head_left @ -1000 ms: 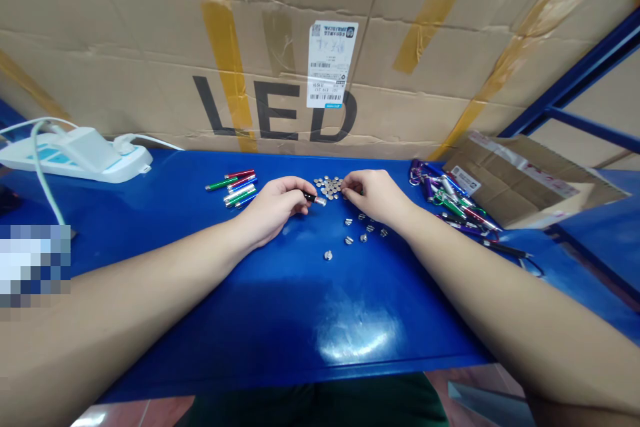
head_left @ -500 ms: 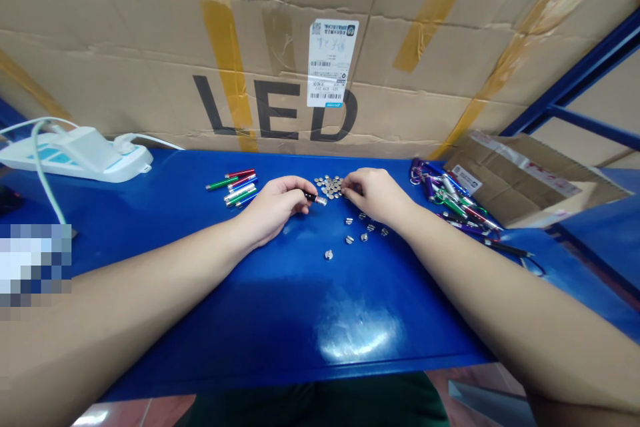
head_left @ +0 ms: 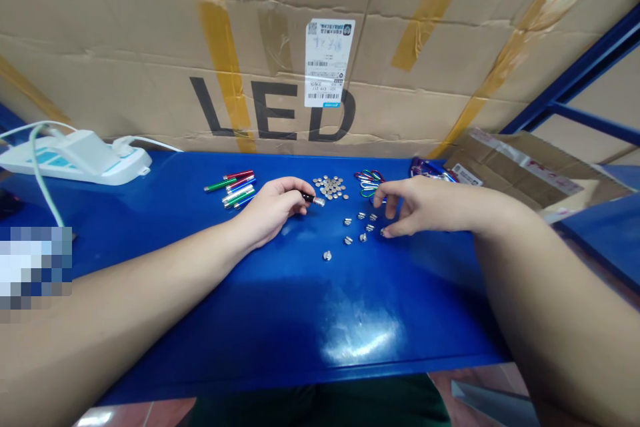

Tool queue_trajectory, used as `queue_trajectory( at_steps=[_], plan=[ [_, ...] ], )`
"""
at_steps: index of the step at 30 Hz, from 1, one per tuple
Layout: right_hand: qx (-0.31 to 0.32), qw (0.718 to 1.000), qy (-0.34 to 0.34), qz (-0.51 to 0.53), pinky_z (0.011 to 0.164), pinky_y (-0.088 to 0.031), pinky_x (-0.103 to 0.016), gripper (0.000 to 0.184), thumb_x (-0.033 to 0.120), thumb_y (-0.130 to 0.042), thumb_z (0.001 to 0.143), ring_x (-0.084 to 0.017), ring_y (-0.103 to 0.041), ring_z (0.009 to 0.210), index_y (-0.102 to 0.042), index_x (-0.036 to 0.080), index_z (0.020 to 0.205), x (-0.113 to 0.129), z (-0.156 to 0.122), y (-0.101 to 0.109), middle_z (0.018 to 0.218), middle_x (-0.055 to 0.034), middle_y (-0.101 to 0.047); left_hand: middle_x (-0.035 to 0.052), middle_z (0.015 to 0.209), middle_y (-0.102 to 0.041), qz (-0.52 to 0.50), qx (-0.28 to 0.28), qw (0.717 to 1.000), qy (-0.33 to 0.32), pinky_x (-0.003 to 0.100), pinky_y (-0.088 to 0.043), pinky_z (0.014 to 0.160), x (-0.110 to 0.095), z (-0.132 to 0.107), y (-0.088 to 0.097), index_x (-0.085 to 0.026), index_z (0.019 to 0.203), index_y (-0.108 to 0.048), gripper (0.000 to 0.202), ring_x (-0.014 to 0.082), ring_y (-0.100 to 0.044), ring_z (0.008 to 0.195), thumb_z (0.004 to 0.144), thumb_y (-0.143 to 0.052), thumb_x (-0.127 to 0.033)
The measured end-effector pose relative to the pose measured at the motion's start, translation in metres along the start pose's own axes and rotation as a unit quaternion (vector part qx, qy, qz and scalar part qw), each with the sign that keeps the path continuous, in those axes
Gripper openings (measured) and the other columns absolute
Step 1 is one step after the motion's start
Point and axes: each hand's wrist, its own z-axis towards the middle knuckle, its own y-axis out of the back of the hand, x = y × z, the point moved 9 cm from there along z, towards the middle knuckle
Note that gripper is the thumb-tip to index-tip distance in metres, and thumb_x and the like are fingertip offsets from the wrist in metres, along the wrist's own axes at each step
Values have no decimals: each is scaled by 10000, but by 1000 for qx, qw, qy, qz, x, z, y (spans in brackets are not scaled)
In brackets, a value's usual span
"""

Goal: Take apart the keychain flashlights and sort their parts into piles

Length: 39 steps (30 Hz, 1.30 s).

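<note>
The right hand (head_left: 417,205) has moved away from the pile of small metal caps (head_left: 330,187) and now hangs open to its right, holding nothing, fingertips just over the loose caps (head_left: 363,227) below the pile. A bunch of coloured carabiners (head_left: 369,181) now lies just right of the pile, where none lay before. Left of the pile, the left hand (head_left: 273,207) stays curled, grasping a slim black flashlight (head_left: 311,198), its silver end toward the loose caps.
</note>
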Motion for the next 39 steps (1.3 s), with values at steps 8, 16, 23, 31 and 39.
queue_trajectory(
  at_steps=[8,16,23,31,39],
  plan=[
    [41,999,0,-19,730,-546,-324,425,371,-808,783,-227,-728,834,-710,195,1156,17,12,-17,964,-54,-771,60,828,-720,-3,-5,1000,-7,243,-477,630,-1,0,-1,-127,752,-740,217,136,-602,673,579,-621,-73],
    [-9,999,18,39,807,-593,-319,350,328,-809,814,-219,-754,899,-728,168,1115,24,17,-18,992,-76,-783,60,829,-724,1,-1,1000,-10,250,-480,636,1,2,1,-132,759,-745,212,136,-604,674,598,-622,-71],
    [-6,997,57,49,824,-597,-330,265,306,-742,881,-218,-770,906,-752,167,1107,35,15,-19,1005,-74,-802,65,827,-716,3,-5,1000,-5,257,-479,637,0,0,-1,-125,762,-738,212,130,-597,660,620,-603,-44],
    [2,996,81,39,766,-580,-338,577,546,-818,809,-227,-740,857,-727,151,1219,54,4,-21,1041,-91,-780,61,803,-721,0,-2,1000,-11,244,-474,628,0,1,-1,-127,758,-736,221,126,-598,648,597,-606,-49],
    [-58,996,56,-45,772,-531,-336,512,467,-805,861,-253,-691,929,-715,137,1242,68,3,-23,1086,-123,-737,58,787,-733,-4,8,1000,-16,233,-472,623,0,1,-1,-135,757,-743,233,124,-589,639,570,-618,-77]
  ],
)
